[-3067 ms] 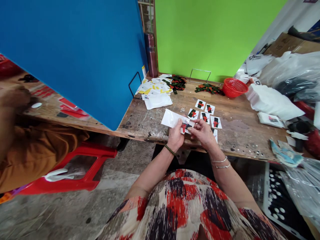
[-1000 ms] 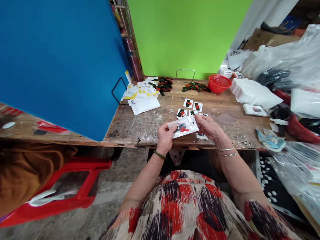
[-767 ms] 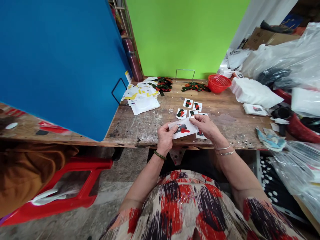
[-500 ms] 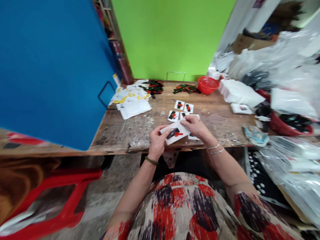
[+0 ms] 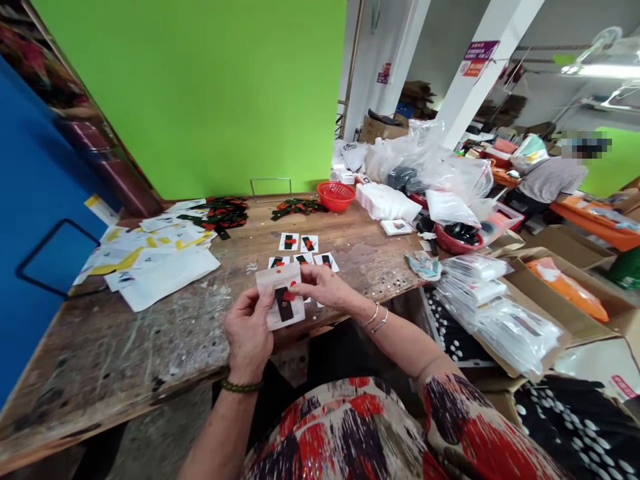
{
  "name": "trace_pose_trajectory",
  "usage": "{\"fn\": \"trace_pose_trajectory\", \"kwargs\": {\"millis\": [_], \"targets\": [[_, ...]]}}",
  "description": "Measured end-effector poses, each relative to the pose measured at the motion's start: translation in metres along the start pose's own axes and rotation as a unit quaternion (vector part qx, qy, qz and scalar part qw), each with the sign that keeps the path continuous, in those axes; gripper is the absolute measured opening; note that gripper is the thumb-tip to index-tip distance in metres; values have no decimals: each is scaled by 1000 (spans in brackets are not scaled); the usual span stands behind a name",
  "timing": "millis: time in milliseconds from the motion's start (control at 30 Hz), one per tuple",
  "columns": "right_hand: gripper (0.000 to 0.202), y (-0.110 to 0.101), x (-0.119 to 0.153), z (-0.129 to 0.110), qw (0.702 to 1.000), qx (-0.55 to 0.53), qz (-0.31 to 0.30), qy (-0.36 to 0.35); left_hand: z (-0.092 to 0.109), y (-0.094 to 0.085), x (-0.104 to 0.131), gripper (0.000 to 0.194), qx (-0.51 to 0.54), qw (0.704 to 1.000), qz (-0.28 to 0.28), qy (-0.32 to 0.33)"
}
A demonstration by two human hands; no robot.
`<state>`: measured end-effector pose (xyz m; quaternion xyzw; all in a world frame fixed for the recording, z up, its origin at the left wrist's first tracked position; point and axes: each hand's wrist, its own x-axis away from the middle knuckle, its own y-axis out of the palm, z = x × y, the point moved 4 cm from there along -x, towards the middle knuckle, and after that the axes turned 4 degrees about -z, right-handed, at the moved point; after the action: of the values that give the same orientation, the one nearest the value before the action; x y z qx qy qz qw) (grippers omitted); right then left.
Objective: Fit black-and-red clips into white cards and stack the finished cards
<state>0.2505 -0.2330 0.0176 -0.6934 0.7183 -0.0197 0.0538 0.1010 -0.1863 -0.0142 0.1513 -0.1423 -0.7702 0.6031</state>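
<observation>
A small whitish plastic bag [image 5: 269,279] with a black and red piece inside is held up between my two hands, just above the table's near edge. My left hand [image 5: 250,327] pinches its left side, the thumb lying over the front. The fingers of my right hand [image 5: 325,285] are closed on its upper right side, near the red part. Behind the bag, several white cards [image 5: 289,241] with black and red pieces lie in rows on the wooden table [image 5: 235,263]; my right hand and the bag partly cover the nearer ones.
Loose black and red pieces [image 5: 227,215] lie at the back beside white and yellow papers [image 5: 170,273]. Another such pile [image 5: 299,208] is next to a red basket [image 5: 336,195]. White packets [image 5: 387,202] and clear plastic bags crowd the right. A person [image 5: 547,177] is farther off.
The view has swung to the right, showing more of the room. The bag is now turned more upright, and my right hand has moved from its top edge down to its right side.
</observation>
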Motion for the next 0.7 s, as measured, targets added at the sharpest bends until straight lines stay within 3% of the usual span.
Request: {"fn": "trace_pose_trajectory", "kwargs": {"millis": [167, 233, 300, 367, 433, 500, 600, 667, 700], "targets": [[17, -26, 11, -4, 996, 94, 2, 3, -5, 21, -8, 30, -102, 985, -141, -12], [20, -43, 18, -7, 994, 92, 51, 16, -8, 30, -16, 30, -112, 984, -139, -12], [30, -58, 26, -3, 994, 19, 98, 49, -11, 43, -26, 32, -79, 992, -102, -9], [44, -72, 35, 6, 984, -88, 125, 88, -16, 65, -34, 34, -43, 995, -90, -17], [49, -92, 43, 16, 969, -161, 154, 102, -23, 92, -40, 35, -20, 992, -119, -44], [50, -126, 48, 24, 959, -168, 206, 94, -30, 118, -42, 39, -14, 981, -174, -84], [43, -207, 55, 30, 941, -43, 317, 107, -40, 144, -43, 46, -39, 961, -243, -122], [31, -271, 61, 26, 890, 148, 405, 152, -42, 148, -45, 48, -61, 957, -254, -124], [26, -300, 62, 24, 869, 190, 426, 165, -42, 147, -46, 48, -71, 957, -251, -123]]}}
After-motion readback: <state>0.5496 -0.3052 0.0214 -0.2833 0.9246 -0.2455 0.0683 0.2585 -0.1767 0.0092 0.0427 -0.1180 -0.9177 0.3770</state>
